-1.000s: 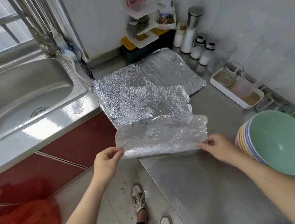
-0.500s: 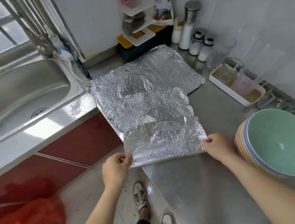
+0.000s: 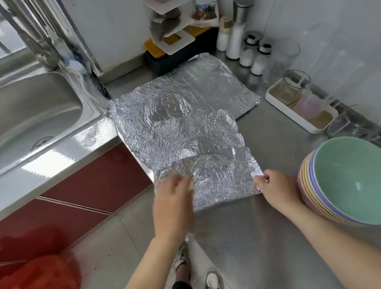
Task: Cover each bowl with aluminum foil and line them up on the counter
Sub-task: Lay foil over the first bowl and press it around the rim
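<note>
Here, foil sheet point(image 3: 222, 181), red bag point(image 3: 32, 288), print illegible

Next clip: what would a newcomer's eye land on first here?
Crinkled foil sheets overlap on the steel counter; the right hand pinches a corner of the nearest sheet while the blurred left hand lies over its left edge. At right, a tilted stack of pastel bowls, mint-green on top, sits uncovered.
</note>
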Demonstrator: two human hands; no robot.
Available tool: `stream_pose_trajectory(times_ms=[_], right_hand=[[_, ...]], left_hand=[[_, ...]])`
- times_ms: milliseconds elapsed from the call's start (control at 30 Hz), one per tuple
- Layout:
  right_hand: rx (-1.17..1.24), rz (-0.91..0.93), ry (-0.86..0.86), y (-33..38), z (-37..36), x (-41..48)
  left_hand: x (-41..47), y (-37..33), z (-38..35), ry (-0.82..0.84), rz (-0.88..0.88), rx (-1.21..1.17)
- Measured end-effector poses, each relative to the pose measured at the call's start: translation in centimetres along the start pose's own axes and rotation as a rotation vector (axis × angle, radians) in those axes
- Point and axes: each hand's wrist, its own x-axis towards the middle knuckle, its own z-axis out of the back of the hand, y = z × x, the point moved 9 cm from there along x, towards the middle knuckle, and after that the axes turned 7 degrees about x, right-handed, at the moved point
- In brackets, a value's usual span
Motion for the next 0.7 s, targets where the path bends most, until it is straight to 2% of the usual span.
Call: stream_pose_trajectory(times_ms=[67, 167, 267, 700], right_hand=[[0.005, 0.015, 0.011, 0.0, 0.0, 0.0], [0.019, 0.044, 0.007, 0.1, 0.2, 0.0], [0.029, 0.068, 0.002, 0.3, 0.3, 0.0], [0.006, 0.012, -0.04, -0.9, 2.1, 0.5]], left_hand=[[-0.1, -4.0, -3.7, 0.174, -0.208, 0.077], [-0.9, -4.3, -8.1, 0.405, -0.216, 0.16], [-2.2, -3.1, -9.8, 0.513, -0.214, 0.196], [-2.4, -3.5, -11.1, 0.558, -0.227, 0.205]])
